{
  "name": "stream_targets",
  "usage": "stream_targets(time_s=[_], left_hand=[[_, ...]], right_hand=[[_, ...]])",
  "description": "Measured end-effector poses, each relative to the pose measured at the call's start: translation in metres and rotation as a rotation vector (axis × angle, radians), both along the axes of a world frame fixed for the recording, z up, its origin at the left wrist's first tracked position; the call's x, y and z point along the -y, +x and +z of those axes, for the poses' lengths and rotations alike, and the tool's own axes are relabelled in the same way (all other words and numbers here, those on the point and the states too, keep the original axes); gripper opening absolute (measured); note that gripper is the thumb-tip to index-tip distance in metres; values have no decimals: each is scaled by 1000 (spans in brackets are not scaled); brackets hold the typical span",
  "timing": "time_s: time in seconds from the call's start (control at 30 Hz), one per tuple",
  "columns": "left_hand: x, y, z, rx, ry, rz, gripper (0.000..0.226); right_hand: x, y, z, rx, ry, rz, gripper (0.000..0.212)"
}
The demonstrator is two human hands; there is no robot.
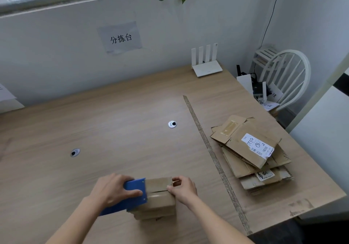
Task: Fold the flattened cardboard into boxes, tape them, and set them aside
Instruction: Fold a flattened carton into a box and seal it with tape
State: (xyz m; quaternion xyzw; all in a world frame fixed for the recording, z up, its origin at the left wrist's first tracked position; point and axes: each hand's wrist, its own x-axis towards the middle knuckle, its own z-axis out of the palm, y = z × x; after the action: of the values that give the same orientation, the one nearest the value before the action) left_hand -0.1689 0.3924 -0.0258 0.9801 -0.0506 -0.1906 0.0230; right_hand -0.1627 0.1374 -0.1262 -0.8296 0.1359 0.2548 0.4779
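A small folded cardboard box (158, 200) stands on the wooden table (117, 115) near its front edge. My left hand (111, 189) grips a blue tape dispenser (135, 191) that lies against the box's left end on its top. My right hand (182, 187) pinches the tape end at the box's right top edge, fingers curled over the corner. A strip of brownish tape spans the box top between the two hands. A stack of flattened cardboard boxes (249, 153) with white shipping labels lies to the right.
A long strip of tape (213, 160) runs front to back across the table, left of the stack. Two round cable holes (172, 124) (75, 152) sit mid-table. A white router (206, 68) stands at the back. A white chair (287, 77) is beyond the right edge.
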Motion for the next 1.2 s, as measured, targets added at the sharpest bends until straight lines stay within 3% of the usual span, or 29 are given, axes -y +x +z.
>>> stream_targets(time_s=[0.13, 0.33, 0.5, 0.6, 0.7, 0.8, 0.83, 0.97, 1.2], left_hand=[[-44, -11, 7, 18, 59, 60, 66], [-53, -19, -5, -34, 0, 124, 64], [-57, -20, -10, 14, -1, 130, 61], [-62, -19, -11, 27, -2, 143, 60], [-67, -21, -10, 19, -2, 146, 59], [-73, -24, -10, 7, -13, 159, 60], [-75, -25, -11, 4, -20, 163, 61], [-77, -28, -12, -10, -50, 166, 64], [-75, -31, -15, -64, -67, 171, 63]], right_hand=[[10, 2, 2, 25, -2, 63, 48], [5, -3, 0, 159, -3, 164, 50], [-7, -8, 7, 354, -163, 464, 48], [-20, -10, 10, 398, -281, 668, 66], [-35, -17, 13, 396, -288, 703, 51], [-41, -22, 11, 420, -398, 777, 95], [-42, -23, 10, 452, -439, 813, 100], [-41, -21, 8, 571, -481, 846, 87], [-20, -12, 1, 564, -562, 1110, 75]])
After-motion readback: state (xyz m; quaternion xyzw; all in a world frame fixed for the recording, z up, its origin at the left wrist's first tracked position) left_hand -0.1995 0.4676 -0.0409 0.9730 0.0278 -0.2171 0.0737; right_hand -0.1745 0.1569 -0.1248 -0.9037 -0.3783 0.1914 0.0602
